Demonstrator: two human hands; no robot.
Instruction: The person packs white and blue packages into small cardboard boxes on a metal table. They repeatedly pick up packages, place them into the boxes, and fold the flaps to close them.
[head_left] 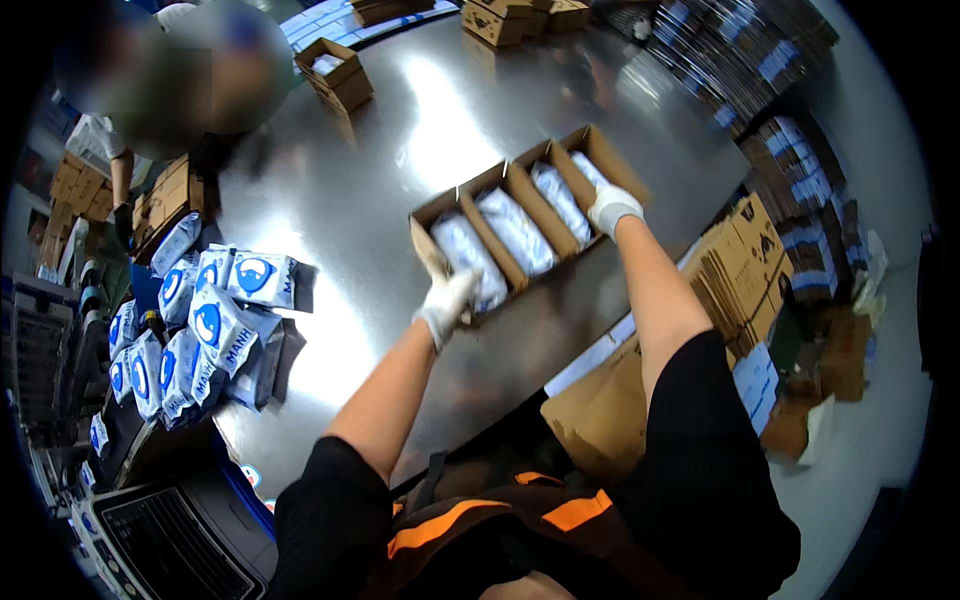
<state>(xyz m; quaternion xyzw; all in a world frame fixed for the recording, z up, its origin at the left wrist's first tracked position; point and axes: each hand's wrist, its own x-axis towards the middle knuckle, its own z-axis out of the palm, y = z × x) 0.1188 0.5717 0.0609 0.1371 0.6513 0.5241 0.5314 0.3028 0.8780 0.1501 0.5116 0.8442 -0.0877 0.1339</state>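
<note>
A row of open brown cardboard boxes (622, 168) stands side by side on the metal table, slightly tilted across the view. Inside each lies a pale white-blue packet (517, 230). Both my hands wear white gloves. At the row's near left end, my left hand (447, 303) grips the outer box, its fingers along the side wall. My right hand (613, 208) clasps the right-end box at its near edge, over part of the packet there. The undersides of the boxes and some fingertips are hidden.
Left on the shiny table (350, 250) is a pile of white-and-blue packets (220, 325). Another open box (335, 75) stands at the far left. Folded cardboard (735, 265) is stacked at the right. A person, partly blurred, works at the far left.
</note>
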